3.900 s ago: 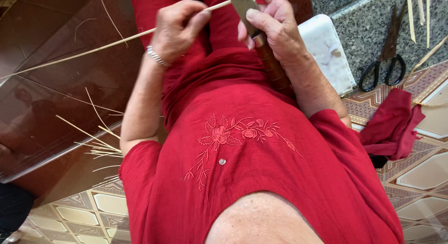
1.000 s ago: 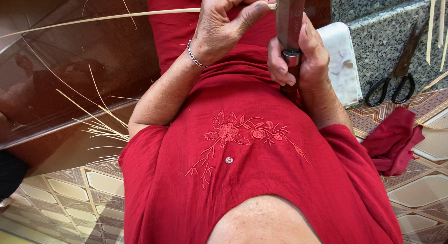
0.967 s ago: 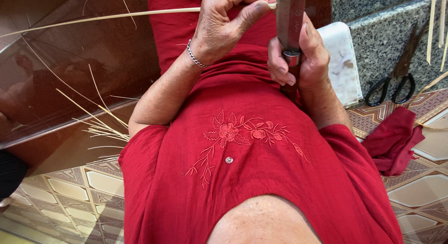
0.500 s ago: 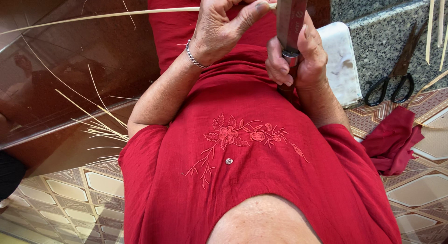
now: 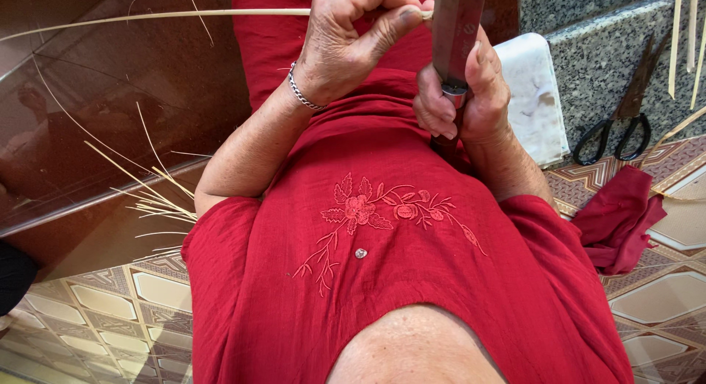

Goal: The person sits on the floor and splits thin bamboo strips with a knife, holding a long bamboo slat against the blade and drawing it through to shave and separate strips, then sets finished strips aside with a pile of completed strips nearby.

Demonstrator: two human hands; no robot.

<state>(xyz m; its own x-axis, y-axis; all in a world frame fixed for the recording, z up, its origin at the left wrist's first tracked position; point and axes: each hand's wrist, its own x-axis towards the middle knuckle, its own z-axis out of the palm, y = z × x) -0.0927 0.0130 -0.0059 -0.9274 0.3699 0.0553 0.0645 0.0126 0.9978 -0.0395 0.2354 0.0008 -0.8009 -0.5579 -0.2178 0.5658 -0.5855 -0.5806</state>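
The bamboo strip (image 5: pixel 169 15), stretched leftward over the lap, is pinched in the left hand (image 5: pixel 349 42) against the heavy knife (image 5: pixel 456 31) gripped by the right hand (image 5: pixel 463 97), seemingly mid-shaving; steady drawing needed.

Right hand (image 5: pixel 460 97) regripped knife (image 5: pixel 456 31) upright — strip (image 5: pixel 162 15) now level.

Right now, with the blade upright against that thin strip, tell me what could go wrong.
1. The left hand pinches the bamboo strip with its thumb right beside the knife blade; a slip could cut the thumb.
2. The right hand grips the handle above the lap, so a sudden give might drive the blade toward the red clothing.
3. The strip is long and thin; it may well split unevenly or snap.
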